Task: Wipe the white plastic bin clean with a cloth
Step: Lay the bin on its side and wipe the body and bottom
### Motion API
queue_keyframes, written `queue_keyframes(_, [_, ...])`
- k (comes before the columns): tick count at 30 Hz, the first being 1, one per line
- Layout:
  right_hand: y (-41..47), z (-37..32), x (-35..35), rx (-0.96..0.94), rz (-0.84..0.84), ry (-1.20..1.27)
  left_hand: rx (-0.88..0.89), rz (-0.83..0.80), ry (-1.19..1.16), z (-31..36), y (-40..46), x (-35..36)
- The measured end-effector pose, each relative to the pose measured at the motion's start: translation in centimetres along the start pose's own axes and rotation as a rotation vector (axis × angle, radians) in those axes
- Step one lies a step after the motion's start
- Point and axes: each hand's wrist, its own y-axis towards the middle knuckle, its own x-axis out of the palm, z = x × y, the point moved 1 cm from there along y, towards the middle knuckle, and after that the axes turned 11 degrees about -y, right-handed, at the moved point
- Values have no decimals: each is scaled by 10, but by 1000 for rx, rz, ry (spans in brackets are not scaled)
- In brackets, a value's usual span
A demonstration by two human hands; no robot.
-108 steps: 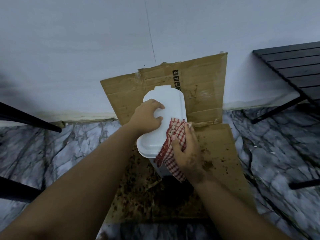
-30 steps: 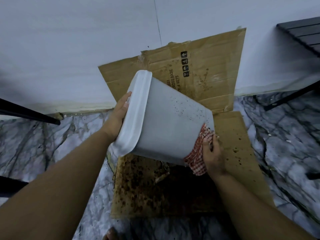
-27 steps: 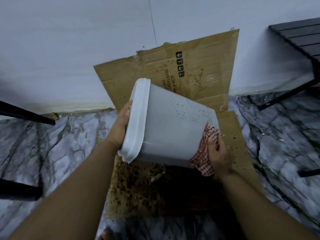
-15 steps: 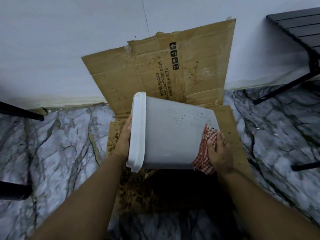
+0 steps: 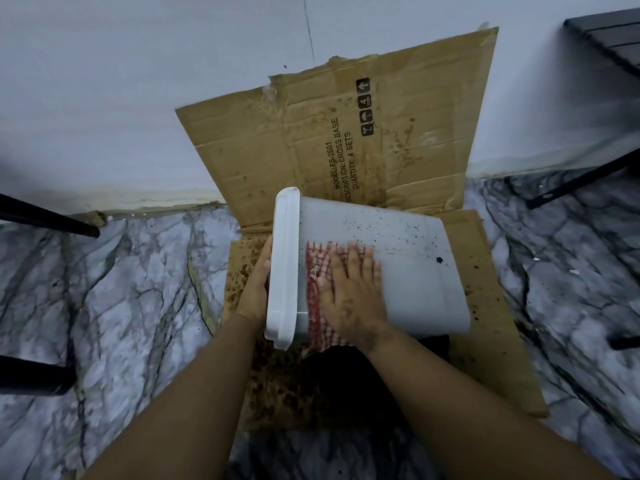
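The white plastic bin [image 5: 412,271] lies on its side over the cardboard, its lidded end pointing left and its upper wall dotted with dark specks. My right hand [image 5: 353,296] lies flat with straight fingers on a red-and-white checked cloth [image 5: 317,292], pressing it against the bin's wall close to the lid. My left hand [image 5: 256,289] rests flat against the lid [image 5: 284,268], steadying the bin; its fingertips are hidden behind the lid's edge.
A stained, flattened cardboard box [image 5: 346,140] covers the marble floor [image 5: 121,289] and leans up the white wall. Black furniture legs [image 5: 41,220] stand at the left. A dark slatted table [image 5: 609,39] and its legs are at the right.
The bin has gone from upright to lying on its side. My right hand has slid the cloth from the bin's bottom end along the wall to the lid end and now lies flat.
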Motion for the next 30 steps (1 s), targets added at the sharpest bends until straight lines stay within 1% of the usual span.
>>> queue_keyframes(2, [3, -7, 3, -11, -26, -22, -22, 61, -34, -4, 0, -5])
queue_keyframes(5, [-1, -8, 10, -55, -43, -40, -13, 73, -44, -11, -3, -13])
queue_keyframes(6, [-3, -8, 11, -69, -46, -47, -27, 68, -56, -13, -4, -14])
queue_keyframes(11, [-3, -14, 23, -75, -80, -83, -90, 150, -109, -20, -6, -21])
queue_keyframes(14, [-4, -15, 30, -121, -97, -73, -148, 169, -143, -20, -11, -23])
queue_keyframes(16, [-7, -14, 35, -196, -104, -95, -150, 111, -94, -22, -11, -27])
queue_keyframes(19, [-11, -12, 45, -275, -117, -188, -142, 106, 1, -24, -11, -32])
queue_keyframes(22, [-10, -14, 49, -252, -92, -240, -147, 105, 60, -24, -12, -32])
queue_keyframes(26, [-12, -22, 52, -144, -79, -235, -120, 89, 108, -27, -11, -35])
queue_keyframes(30, [-4, -40, 56, -232, -54, -178, -73, 76, 211, -38, -4, -43])
